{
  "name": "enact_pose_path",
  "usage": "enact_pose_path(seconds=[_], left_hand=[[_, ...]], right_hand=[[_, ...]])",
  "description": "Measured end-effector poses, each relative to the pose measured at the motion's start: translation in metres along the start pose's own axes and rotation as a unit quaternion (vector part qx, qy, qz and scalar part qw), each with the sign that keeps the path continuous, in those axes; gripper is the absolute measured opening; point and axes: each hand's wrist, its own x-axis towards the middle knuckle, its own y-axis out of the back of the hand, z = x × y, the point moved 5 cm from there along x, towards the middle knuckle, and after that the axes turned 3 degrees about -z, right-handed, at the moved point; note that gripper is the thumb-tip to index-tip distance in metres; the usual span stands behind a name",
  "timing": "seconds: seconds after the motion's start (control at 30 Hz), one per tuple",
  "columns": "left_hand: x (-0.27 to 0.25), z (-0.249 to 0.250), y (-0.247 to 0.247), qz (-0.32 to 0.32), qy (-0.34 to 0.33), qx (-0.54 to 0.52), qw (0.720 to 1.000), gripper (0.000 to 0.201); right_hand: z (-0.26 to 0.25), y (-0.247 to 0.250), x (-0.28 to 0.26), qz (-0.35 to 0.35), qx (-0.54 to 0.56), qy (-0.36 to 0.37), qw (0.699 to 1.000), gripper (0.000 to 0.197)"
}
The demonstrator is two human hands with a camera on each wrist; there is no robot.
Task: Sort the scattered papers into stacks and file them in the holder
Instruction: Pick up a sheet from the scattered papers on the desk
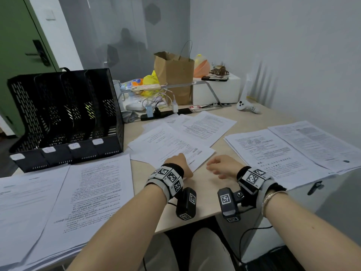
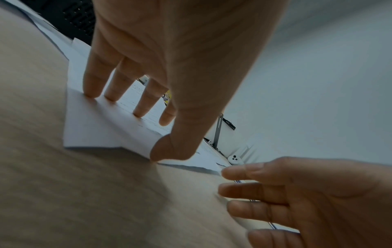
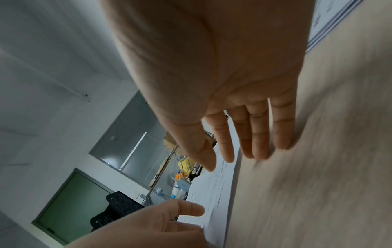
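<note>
A black mesh file holder (image 1: 64,114) with several empty slots stands at the table's left rear. Loose printed sheets (image 1: 168,141) lie fanned in the middle. My left hand (image 1: 175,163) presses its straight fingertips (image 2: 89,94) and thumb on the near corner of the top sheet (image 2: 95,127). My right hand (image 1: 220,166) hovers open just right of that corner, fingers (image 3: 256,151) straight over bare tabletop, holding nothing. Two stacks (image 1: 93,192) lie at the left front, and two more (image 1: 273,157) at the right.
Behind the papers are a brown paper bag (image 1: 173,75), a power strip with chargers and cables (image 1: 162,114), a white box (image 1: 216,89) and a white controller (image 1: 246,106). The table's front edge (image 1: 195,218) is just under my wrists.
</note>
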Motion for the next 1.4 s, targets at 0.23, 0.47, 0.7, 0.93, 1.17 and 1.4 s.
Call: enact_pose_path(seconds=[0.23, 0.47, 0.7, 0.93, 1.17, 1.4], left_hand=[[-0.001, 0.002, -0.001, 0.027, -0.008, 0.023, 0.999, 0.051], [-0.001, -0.008, -0.001, -0.032, -0.025, -0.038, 0.998, 0.065], [-0.015, 0.008, 0.013, -0.057, -0.139, -0.171, 0.974, 0.068], [-0.03, 0.024, 0.05, 0.126, -0.249, -0.239, 0.93, 0.048], [-0.027, -0.003, 0.104, 0.324, -0.137, -0.24, 0.905, 0.08], [-0.019, -0.014, 0.118, 0.254, -0.128, -0.221, 0.933, 0.038]], right_hand=[[-0.019, -0.024, -0.001, -0.077, -0.021, 0.067, 0.994, 0.061], [-0.037, -0.033, 0.011, -0.072, -0.04, 0.092, 0.992, 0.043], [-0.06, 0.012, 0.01, 0.105, -0.04, 0.148, 0.983, 0.02], [-0.075, 0.067, -0.019, 0.257, 0.006, 0.192, 0.947, 0.034], [-0.09, 0.104, -0.055, 0.325, 0.061, 0.258, 0.908, 0.043], [-0.104, 0.124, -0.08, 0.351, 0.093, 0.3, 0.882, 0.05]])
